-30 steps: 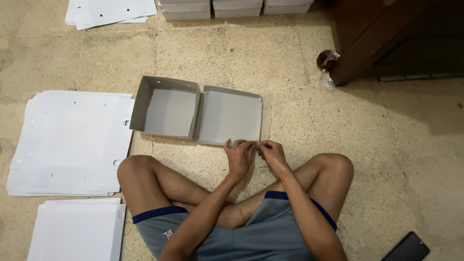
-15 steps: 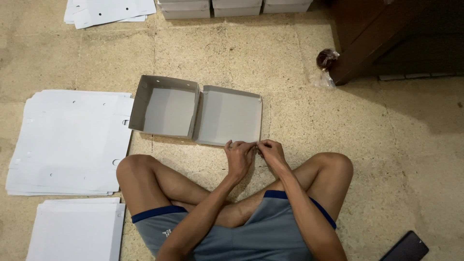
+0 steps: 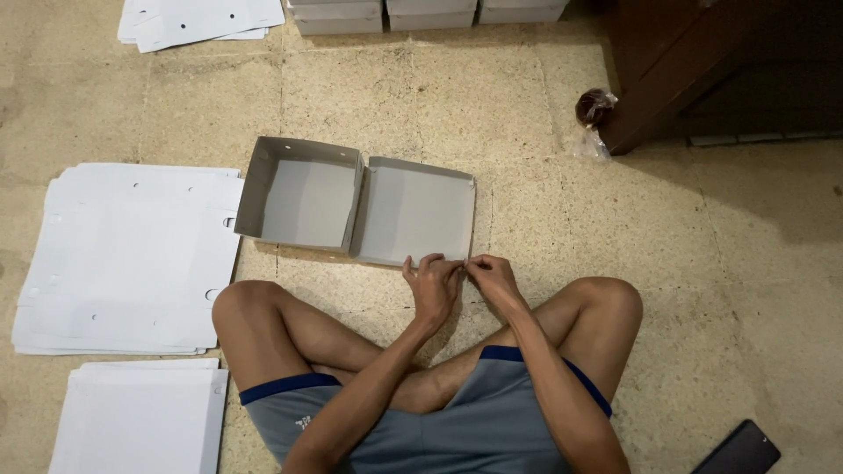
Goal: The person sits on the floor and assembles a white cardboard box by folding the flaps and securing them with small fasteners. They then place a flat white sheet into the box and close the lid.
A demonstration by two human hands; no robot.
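Cardboard box, grey and folded from one flat sheet, lies open on the tiled floor just beyond the crossed legs of the seated person, its deeper half to the left and its shallower half to the right, so the near right corner sits within easy reach. Stacks of flat white sheets lie to the left, close enough to draw from, with more flat sheets at the far left and finished boxes lined along the far edge. Both hands meet at that near right corner: the left hand and right hand are side by side, fingertips pinched on the box's low edge, apparently pressing a flap. A dark phone rests near right.
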